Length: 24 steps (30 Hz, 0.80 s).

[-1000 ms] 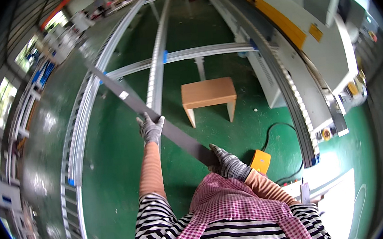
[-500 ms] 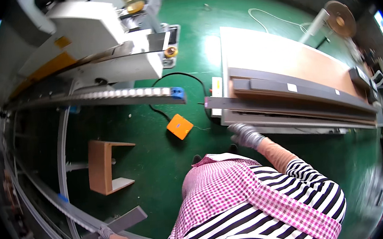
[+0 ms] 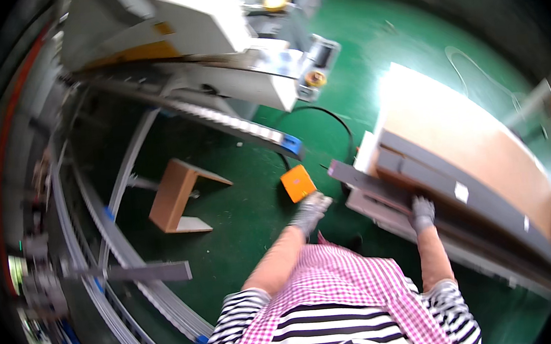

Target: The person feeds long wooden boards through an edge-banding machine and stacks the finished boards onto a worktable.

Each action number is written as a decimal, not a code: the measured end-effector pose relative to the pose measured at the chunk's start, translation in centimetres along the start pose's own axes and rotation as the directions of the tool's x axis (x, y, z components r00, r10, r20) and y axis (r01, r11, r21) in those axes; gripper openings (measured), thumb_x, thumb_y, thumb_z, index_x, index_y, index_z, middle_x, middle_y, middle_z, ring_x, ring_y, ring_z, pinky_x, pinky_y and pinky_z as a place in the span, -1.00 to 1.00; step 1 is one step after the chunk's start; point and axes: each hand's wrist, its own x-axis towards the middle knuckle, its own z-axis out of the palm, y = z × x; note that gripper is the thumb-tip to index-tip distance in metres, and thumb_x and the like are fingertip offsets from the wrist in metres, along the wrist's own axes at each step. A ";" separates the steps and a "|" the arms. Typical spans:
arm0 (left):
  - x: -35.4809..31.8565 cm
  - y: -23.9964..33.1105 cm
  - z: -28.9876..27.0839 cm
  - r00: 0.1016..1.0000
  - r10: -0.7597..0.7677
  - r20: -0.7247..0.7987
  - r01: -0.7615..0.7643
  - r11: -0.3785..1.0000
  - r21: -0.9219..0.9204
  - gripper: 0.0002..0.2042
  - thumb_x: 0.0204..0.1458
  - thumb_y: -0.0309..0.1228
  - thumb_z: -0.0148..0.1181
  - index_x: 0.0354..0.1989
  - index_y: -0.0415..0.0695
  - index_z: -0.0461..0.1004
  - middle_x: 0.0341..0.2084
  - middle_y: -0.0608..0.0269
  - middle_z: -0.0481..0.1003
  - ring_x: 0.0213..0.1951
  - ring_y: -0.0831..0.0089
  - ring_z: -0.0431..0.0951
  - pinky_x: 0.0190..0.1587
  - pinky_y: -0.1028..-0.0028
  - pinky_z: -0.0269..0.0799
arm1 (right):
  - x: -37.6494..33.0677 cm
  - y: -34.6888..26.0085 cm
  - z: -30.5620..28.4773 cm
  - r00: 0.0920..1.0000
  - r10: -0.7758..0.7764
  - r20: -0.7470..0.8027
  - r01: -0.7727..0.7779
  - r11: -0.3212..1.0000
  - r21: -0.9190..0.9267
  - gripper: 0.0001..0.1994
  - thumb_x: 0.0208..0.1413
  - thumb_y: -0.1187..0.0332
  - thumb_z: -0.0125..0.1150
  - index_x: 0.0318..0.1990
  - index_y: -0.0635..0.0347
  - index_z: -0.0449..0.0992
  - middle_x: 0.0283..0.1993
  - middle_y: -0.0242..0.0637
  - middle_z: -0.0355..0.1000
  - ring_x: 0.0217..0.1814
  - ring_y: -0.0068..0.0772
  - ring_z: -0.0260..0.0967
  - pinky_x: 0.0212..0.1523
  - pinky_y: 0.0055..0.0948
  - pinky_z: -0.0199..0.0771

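My right hand (image 3: 423, 213), in a grey glove, is closed on the near edge of a long grey board (image 3: 372, 181) at the front of the stack. That board's purplish end juts out past the stack toward the left. My left hand (image 3: 312, 211), also gloved, is in the air beside the orange box (image 3: 298, 184) on the floor. Its fingers are apart and hold nothing. A narrow grey strip (image 3: 149, 272) lies across the metal rails at the left, away from both hands.
Several dark boards (image 3: 438, 176) lie on a large brown panel (image 3: 485, 142) at the right. A white machine (image 3: 201, 20) stands at the far left, with a roller rail (image 3: 231, 124) before it. An open-sided brown box (image 3: 175, 198) and a black cable (image 3: 322, 110) are nearby.
My left hand has let go of the grey strip on the rails and swung right, over the floor. My right hand has moved onto the board at the stack. The view has turned.
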 end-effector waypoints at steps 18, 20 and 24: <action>-4.8 6.4 6.8 0.959 -0.133 -0.248 -0.153 0.493 -0.856 -0.64 -0.01 -0.09 0.30 -0.13 0.00 0.45 -0.26 0.36 0.52 -0.20 0.43 0.54 -0.14 0.21 0.54 | -13.5 1.1 -14.5 0.812 -0.497 -0.306 0.560 0.812 0.165 -0.22 -0.42 0.28 0.42 0.12 0.18 0.26 -0.04 -0.07 0.33 0.02 -0.03 0.28 0.01 -0.10 0.31; -6.8 7.7 0.1 0.893 -0.033 -0.450 -0.364 0.537 -0.761 -0.68 0.03 -0.12 0.26 -0.15 -0.02 0.45 -0.29 0.33 0.49 -0.23 0.42 0.53 -0.09 0.29 0.52 | -16.5 5.2 -15.0 0.869 -0.431 -0.243 0.465 0.879 0.106 -0.27 -0.32 0.25 0.39 0.12 0.15 0.26 -0.12 -0.03 0.42 -0.04 -0.04 0.38 -0.06 -0.12 0.39; -13.2 11.3 -14.2 0.718 0.044 -0.694 -0.567 0.614 -0.549 -0.61 0.03 -0.02 0.21 -0.13 -0.04 0.42 -0.30 0.28 0.48 -0.24 0.38 0.51 -0.13 0.31 0.50 | -20.3 13.8 -11.1 0.953 -0.235 0.189 0.199 0.961 0.190 0.08 -0.34 -0.01 0.51 0.37 0.04 -0.03 0.21 0.02 0.27 0.21 -0.02 0.28 0.21 -0.24 0.28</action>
